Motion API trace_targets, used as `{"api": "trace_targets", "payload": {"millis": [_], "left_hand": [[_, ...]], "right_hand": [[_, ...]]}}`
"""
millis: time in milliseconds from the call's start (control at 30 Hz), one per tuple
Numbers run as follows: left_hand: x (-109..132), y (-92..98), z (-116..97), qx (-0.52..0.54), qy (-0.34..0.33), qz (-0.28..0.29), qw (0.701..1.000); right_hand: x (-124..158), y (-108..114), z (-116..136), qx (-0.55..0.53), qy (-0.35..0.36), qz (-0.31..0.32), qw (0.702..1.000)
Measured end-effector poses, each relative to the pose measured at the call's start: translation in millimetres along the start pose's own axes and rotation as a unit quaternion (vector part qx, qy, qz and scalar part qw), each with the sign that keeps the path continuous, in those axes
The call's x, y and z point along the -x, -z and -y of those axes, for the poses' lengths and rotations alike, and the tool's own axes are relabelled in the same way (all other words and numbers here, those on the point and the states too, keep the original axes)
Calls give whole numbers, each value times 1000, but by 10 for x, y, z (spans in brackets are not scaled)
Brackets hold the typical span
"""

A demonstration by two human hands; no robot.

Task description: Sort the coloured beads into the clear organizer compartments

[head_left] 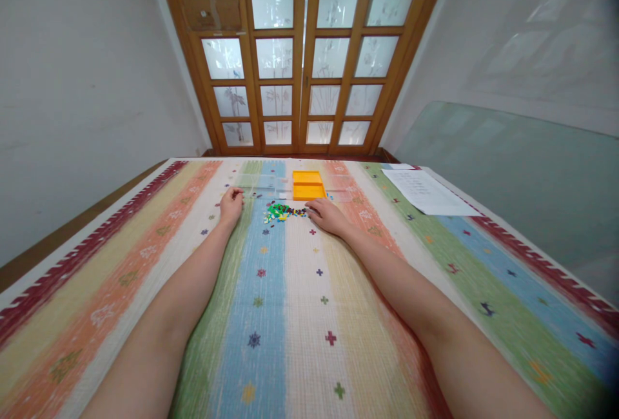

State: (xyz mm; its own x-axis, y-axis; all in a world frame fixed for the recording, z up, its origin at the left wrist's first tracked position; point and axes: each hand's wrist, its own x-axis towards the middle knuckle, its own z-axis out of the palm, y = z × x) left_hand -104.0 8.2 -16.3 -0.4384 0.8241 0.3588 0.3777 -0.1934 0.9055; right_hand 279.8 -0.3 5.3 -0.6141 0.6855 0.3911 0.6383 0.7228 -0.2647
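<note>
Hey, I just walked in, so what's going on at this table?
A person has both bare hands over a striped tablecloth, around a small heap of colorful pieces. The right hand is at the heap's right end, by some dark pieces, just in front of a yellow tray. The left hand is apart from the heap, near a clear container; whether either hand grips anything is too small to tell. White paper lies off to the right.

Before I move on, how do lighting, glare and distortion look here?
Head view: bright glass doors at the back, pale glare on the right wall; head view: wide-angle stretch enlarges the forearms, right corners darken; head view: small colourful pieces too tiny to read singly.
</note>
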Motion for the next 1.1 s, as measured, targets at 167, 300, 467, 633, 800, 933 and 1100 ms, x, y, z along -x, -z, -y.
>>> {"api": "trace_targets", "payload": {"millis": [167,300,467,633,800,933,1100], "left_hand": [[22,-13,-43,22,29,6,999],[24,-17,-35,15,42,11,999],[15,-18,-10,21,49,19,998],[-14,-20,13,30,69,29,997],[-72,-7,52,37,98,44,993],[-85,8,42,47,108,52,992],[-76,6,38,24,100,49,993]], "right_hand": [[-9,-20,-25,1,6,0,1000],[-10,-31,-35,1,8,0,1000],[-17,-28,-36,4,12,0,1000],[-18,-7,-21,8,15,3,1000],[-6,-1,-11,9,12,7,1000],[-7,-15,-27,5,13,9,1000],[-11,-20,-39,0,13,8,1000]]}}
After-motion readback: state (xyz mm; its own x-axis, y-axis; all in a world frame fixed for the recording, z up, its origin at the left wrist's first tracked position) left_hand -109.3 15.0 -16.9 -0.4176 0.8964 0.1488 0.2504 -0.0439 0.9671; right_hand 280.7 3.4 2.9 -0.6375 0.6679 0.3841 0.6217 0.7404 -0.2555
